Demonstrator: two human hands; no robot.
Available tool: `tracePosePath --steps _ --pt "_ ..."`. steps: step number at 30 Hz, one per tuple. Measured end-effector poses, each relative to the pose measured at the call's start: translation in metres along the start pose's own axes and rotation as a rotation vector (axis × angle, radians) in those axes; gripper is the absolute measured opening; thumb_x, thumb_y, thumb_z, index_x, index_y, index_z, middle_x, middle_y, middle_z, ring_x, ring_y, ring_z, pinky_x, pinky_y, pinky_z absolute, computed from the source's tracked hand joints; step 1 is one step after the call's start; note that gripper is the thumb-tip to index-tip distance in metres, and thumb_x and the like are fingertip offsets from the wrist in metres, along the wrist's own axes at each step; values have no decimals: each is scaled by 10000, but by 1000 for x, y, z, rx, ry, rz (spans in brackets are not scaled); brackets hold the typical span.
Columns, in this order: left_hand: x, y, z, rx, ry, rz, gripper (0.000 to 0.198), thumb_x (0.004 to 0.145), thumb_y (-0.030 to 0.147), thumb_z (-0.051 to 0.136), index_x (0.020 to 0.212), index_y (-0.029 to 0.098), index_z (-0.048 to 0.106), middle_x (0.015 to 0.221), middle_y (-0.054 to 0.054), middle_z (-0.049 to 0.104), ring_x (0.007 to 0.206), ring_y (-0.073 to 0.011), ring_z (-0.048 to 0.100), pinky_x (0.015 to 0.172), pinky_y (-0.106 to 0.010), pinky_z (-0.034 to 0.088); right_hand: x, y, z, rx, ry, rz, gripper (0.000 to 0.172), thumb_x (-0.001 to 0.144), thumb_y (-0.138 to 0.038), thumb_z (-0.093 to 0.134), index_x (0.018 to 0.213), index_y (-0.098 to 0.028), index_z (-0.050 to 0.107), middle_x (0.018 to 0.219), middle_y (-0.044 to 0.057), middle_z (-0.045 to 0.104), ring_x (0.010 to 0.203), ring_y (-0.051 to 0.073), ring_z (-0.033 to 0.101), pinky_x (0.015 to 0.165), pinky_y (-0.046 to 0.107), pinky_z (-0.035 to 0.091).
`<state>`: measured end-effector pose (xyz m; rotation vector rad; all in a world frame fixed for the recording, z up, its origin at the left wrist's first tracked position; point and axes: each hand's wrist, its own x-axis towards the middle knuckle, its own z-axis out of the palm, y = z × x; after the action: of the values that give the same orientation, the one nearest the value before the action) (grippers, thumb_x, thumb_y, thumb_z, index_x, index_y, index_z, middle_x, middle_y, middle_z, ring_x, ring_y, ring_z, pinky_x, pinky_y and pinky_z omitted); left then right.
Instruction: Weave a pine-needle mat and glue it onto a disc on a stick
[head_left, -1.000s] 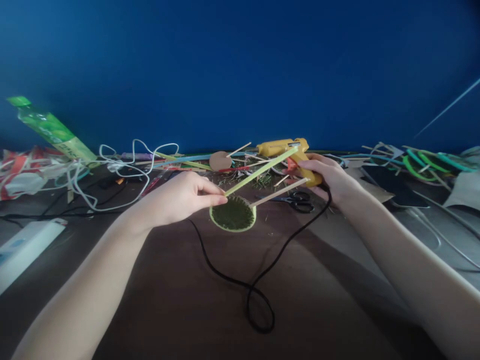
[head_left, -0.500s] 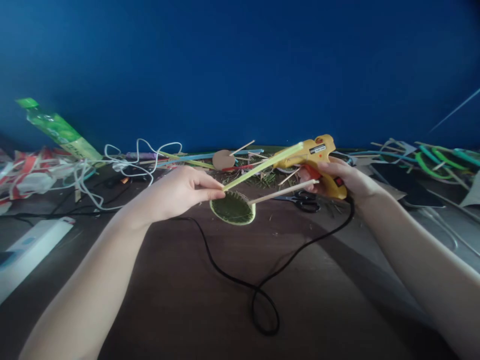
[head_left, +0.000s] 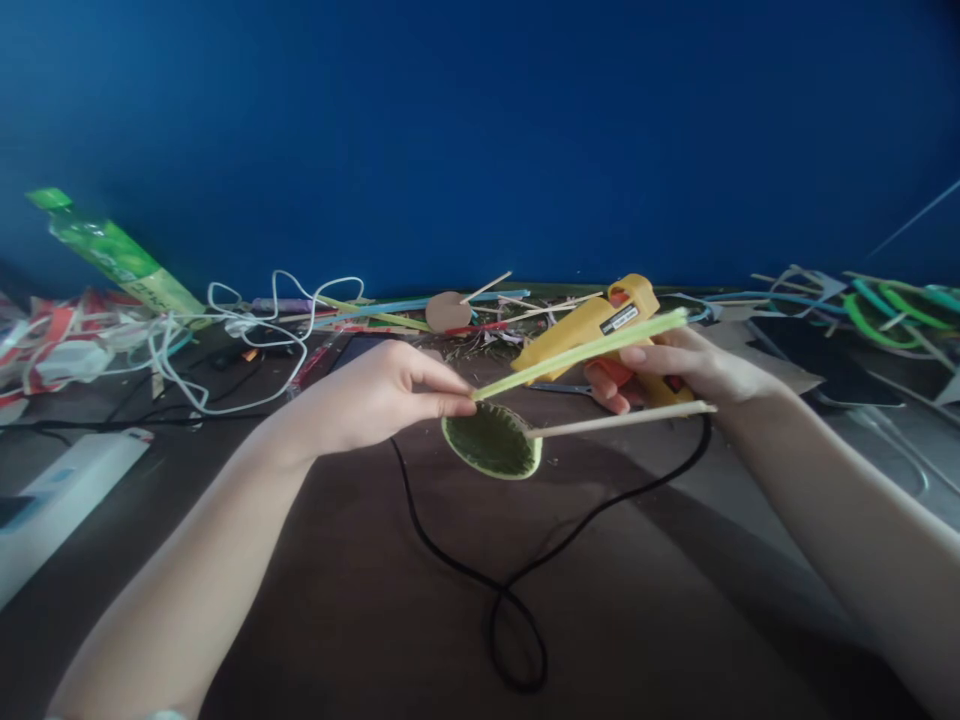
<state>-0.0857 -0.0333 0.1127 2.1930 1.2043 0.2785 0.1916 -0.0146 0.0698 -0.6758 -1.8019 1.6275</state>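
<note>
Between thumb and fingers, my left hand (head_left: 409, 395) pinches one end of a yellow-green strip (head_left: 581, 355) that slants up to the right. Right beneath those fingertips hangs a round dark-green disc (head_left: 491, 440) with a pale yellow-green rim. A thin wooden stick (head_left: 622, 419) runs from the disc's right side. My right hand (head_left: 652, 370) grips a yellow hot glue gun (head_left: 577, 335) with an orange-red trigger, its nozzle end pointing left and down. The strip crosses in front of the glue gun, and the nozzle tip is hard to make out.
The glue gun's black cord (head_left: 517, 590) loops over the dark table (head_left: 360, 620). A power strip (head_left: 67, 500) lies at left, near white cables (head_left: 176, 370) and a tilted green bottle (head_left: 112, 250). Sticks, a cardboard circle (head_left: 448, 312) and green pipe cleaners (head_left: 885, 315) line the back.
My left hand has shifted slightly right, carrying the strip, disc and stick along. The glue gun has tilted nozzle-down and moved left, now behind the strip.
</note>
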Motion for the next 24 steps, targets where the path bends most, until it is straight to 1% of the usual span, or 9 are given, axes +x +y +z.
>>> tracePosePath --steps 3,7,12,20,24 --pt "0 0 0 8 -1 15 218 764 392 594 846 251 738 825 10 710 766 -151 606 700 -238 443 1 1 -1 -18 -39 -26 258 823 -361 544 722 -132 608 650 21 572 547 91 530 466 220 353" --pt "0 1 -1 -12 -1 31 204 769 374 594 845 249 737 834 12 710 765 -146 610 695 -232 444 0 -2 -1 -19 -30 -13 261 822 -357 546 716 -129 619 643 19 566 544 93 530 479 226 361" --pt "0 2 -1 -1 -8 1 218 765 384 592 860 252 737 838 8 713 770 -155 609 695 -241 445 -2 -2 -2 -12 -13 16 249 802 -376 570 734 -138 600 658 18 562 562 107 535 501 243 380" --pt "0 1 1 -15 4 26 201 759 376 602 854 265 741 829 17 716 762 -151 619 683 -234 451 -2 0 -5 -67 -60 1 271 842 -386 515 727 -152 590 626 8 541 543 101 494 492 248 346" --pt "0 3 0 -21 0 42 181 763 353 606 836 257 740 808 22 712 750 -142 613 675 -226 446 -2 0 -4 -46 -55 -10 250 842 -363 519 726 -153 588 654 9 534 554 101 497 506 257 351"
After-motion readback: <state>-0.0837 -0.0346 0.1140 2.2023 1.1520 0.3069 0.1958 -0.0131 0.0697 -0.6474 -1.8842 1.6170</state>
